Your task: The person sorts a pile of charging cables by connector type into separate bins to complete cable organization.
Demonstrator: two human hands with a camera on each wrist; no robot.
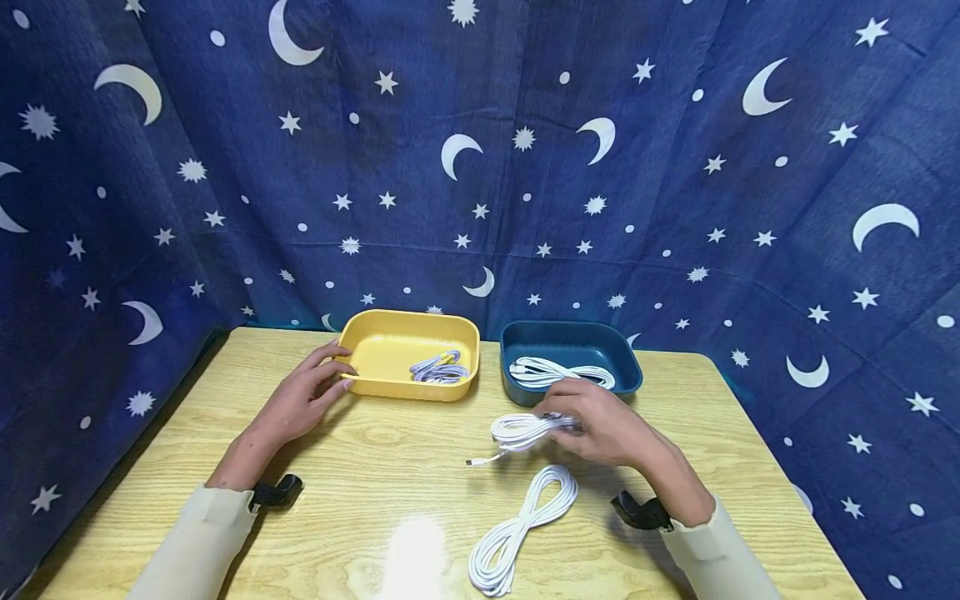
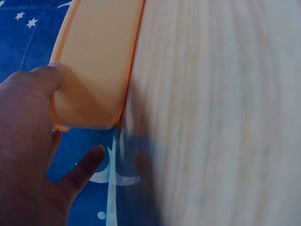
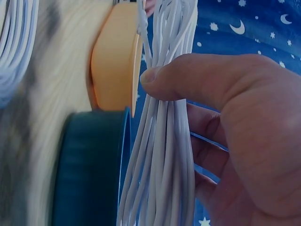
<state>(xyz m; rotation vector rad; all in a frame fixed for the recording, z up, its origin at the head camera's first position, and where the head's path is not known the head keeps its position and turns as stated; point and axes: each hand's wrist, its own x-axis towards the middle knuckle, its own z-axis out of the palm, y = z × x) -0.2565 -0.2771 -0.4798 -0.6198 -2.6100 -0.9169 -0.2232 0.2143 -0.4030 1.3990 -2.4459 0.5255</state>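
Note:
My right hand (image 1: 600, 421) pinches a coiled white cable (image 3: 162, 127) between thumb and fingers, in front of the teal bin (image 1: 633, 375). A loose connector end hangs out to the left of this coil. Inside the teal bin lies another white cable coil (image 1: 536, 373). My left hand (image 1: 296, 400) holds the left end of the yellow bin (image 1: 375, 387), thumb at its front wall and fingers at the rim; in the left wrist view one finger stands away from it. A light purple cable bundle (image 1: 438, 368) lies in that bin's right side.
A further white cable coil (image 1: 525, 529) lies on the wooden table (image 1: 337, 517), in front of my right hand. Behind the bins and along both sides hangs a dark blue curtain (image 1: 450, 217) with moons and stars. The two bins stand side by side near the table's back edge.

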